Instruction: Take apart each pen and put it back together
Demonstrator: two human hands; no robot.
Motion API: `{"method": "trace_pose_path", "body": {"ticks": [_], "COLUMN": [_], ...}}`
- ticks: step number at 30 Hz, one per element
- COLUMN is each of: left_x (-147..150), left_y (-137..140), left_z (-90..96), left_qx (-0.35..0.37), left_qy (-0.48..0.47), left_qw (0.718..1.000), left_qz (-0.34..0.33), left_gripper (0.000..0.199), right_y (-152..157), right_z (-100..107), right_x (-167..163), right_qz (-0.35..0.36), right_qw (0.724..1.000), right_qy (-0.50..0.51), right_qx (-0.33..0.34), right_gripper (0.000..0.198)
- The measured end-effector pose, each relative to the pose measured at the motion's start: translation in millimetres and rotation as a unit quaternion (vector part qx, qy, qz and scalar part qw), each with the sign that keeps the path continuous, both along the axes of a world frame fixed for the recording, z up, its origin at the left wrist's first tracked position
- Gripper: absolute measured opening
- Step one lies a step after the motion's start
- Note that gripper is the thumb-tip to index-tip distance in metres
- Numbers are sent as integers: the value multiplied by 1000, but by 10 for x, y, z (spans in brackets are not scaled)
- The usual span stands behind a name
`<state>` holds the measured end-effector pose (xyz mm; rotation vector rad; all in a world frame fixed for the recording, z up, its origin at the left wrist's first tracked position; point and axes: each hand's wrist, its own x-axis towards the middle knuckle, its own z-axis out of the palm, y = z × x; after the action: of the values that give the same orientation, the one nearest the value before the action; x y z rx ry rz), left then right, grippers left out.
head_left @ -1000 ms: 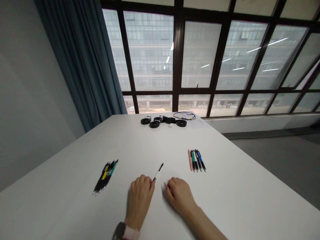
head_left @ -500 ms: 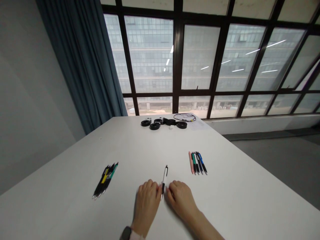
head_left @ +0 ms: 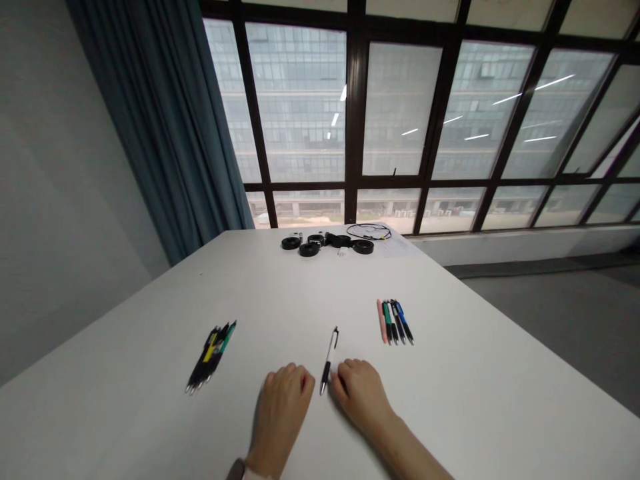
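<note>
A white pen with a black grip [head_left: 329,360] lies on the white table between my hands, its tip toward me. To its left rests my left hand [head_left: 287,400], fingers curled into a loose fist, apart from the pen. My right hand [head_left: 363,393] is closed too, resting just right of the pen; its thumb is beside the grip, and whether it touches cannot be made out. Farther left lies a bunch of pens [head_left: 211,358], mostly black, with yellow and green ones. Beyond my right hand, several pens [head_left: 395,322] in pink, green, white and blue lie side by side.
At the table's far end are several black rolls [head_left: 309,249], a small white item [head_left: 343,252] and a coiled black cable [head_left: 370,232] near a sheet of paper. A blue curtain [head_left: 165,133] and large windows stand behind the table [head_left: 280,293].
My left hand has let go of the white pen and drawn away to the left. The pen's tip now shows fully. My right hand has hardly moved.
</note>
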<state>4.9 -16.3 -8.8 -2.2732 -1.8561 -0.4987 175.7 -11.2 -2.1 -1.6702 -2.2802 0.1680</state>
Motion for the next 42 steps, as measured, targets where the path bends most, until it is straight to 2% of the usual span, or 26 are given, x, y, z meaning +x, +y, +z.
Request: {"method": "trace_pose_path", "body": {"ticks": [5, 9, 19, 26, 33, 36, 38, 40, 42], "left_x": [123, 209, 174, 198, 186, 160, 147, 140, 137], "left_y": [-58, -93, -120, -110, -114, -106, -80, -31, 34], "left_z": [57, 86, 60, 51, 12, -6, -19, -27, -27], "left_qx": [-81, -109, -57, -67, -56, -68, -95, -129, -156], "left_qy": [10, 15, 28, 33, 34, -14, -100, -233, -377], "left_qw": [997, 994, 998, 997, 998, 998, 990, 964, 913], "left_qz": [10, 16, -7, -10, -11, 0, 0, 1, 2], "left_gripper": [34, 35, 36, 36, 36, 38, 39, 41, 49], "right_y": [-5, -12, 27, 30, -5, -37, -50, -45, -26], "right_z": [-8, 10, 48, 123, 88, 72, 52, 14, -40], "right_x": [-25, -78, -219, -278, -203, -124, -87, -78, -97], "right_qz": [9, 10, -12, -14, -27, -60, -78, -71, -38], "right_qw": [1000, 1000, 999, 997, 999, 995, 983, 957, 918], "right_qy": [-1, -7, -25, -49, -11, 61, 147, 257, 363], "right_qx": [1, -6, -24, -59, -34, -42, -74, -116, -154], "right_gripper": [22, 24, 34, 27, 32, 36, 39, 43, 49]}}
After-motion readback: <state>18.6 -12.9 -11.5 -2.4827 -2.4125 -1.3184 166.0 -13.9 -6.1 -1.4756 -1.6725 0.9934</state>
